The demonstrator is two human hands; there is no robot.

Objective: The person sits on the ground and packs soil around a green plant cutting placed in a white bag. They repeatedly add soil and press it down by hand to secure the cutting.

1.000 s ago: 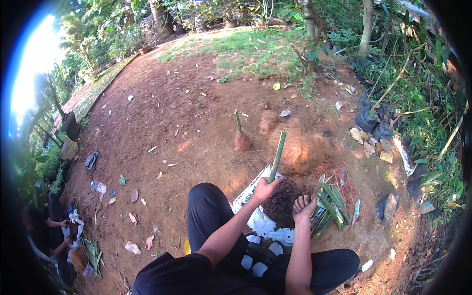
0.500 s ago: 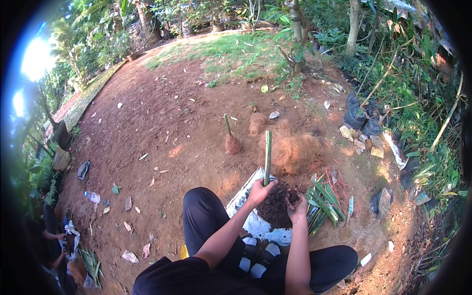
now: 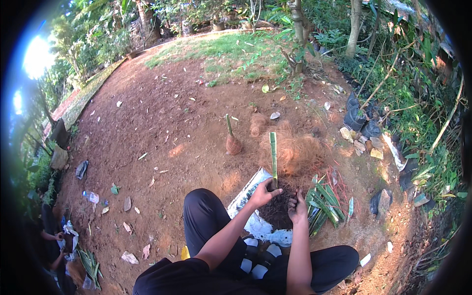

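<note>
One leaf pc [image 3: 274,156] held in L hand [image 3: 263,194]; R hand [image 3: 298,209] half-curled, contents unclear.

The left hand [image 3: 262,195] hides something — the cutting's [image 3: 274,156] foot.

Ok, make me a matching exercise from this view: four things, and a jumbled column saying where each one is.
Things
1. Green leaf piece
2. Brown fibre ball
3. Dark soil
4. Pile of long green leaves

Places
A. To the right of the right hand
B. On the ground, left of the loose fibre
C. Upright in the left hand
D. Between the knees and the loose fibre, against the white sack

Pairs: 1-C, 2-B, 3-D, 4-A
</note>
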